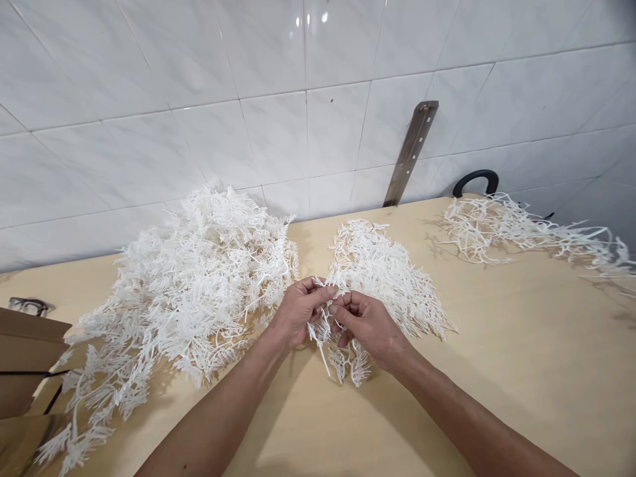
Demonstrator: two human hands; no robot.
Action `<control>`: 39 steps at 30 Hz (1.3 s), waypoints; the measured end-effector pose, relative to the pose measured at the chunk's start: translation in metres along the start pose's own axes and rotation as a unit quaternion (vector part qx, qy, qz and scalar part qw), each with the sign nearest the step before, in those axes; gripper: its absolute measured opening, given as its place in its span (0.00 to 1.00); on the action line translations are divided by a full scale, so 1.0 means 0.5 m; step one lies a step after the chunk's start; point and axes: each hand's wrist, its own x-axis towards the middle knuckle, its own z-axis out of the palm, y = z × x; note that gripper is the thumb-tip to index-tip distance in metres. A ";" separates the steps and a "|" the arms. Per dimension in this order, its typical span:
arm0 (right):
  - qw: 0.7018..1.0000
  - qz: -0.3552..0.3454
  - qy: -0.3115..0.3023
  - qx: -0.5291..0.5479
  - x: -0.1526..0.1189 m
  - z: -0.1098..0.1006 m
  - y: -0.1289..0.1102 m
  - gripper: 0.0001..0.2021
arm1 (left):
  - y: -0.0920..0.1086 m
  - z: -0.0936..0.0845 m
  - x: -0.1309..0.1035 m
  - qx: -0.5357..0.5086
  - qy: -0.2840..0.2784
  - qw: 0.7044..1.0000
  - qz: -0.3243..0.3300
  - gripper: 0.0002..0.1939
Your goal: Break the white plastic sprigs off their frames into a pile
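Note:
Between my two hands is a white plastic branch sprig (pixel 350 366) with thin feathery tips, hanging down over the table. My left hand (pixel 302 310) is closed, pinching its upper part between thumb and fingers. Close beside it, my right hand (pixel 366 326) is also closed, with thumb and fingertips on the same sprig; the exact grip points are partly hidden. Just behind my hands lies a heap of similar small white sprigs (pixel 392 281). To the left spreads a larger, taller pile of white branches (pixel 209 265).
Thin, mostly bare white stems (pixel 527 228) lie at the far right, in front of a black curved handle (pixel 476 177). A metal strip (pixel 411 156) leans on the tiled wall (pixel 273 132). Eyeglasses (pixel 28 305) and a cardboard box (pixel 27 354) are at the left of the wooden table (pixel 536 358).

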 end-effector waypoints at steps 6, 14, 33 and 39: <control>0.996 -0.021 0.031 -0.081 0.001 -0.058 -0.039 0.12 | 0.013 0.004 -0.012 0.124 -0.007 0.991 0.059 0.17; 0.991 -0.023 0.011 -0.130 -0.005 -0.073 -0.065 0.16 | -0.005 -0.003 -0.001 0.203 -0.007 0.975 0.086 0.15; 0.997 -0.036 -0.019 -0.063 0.009 -0.052 -0.024 0.16 | -0.015 0.005 -0.006 0.076 -0.018 0.996 0.033 0.17; 0.989 -0.054 -0.014 -0.136 0.001 -0.052 -0.036 0.11 | -0.014 0.006 -0.005 0.089 -0.034 0.995 0.043 0.19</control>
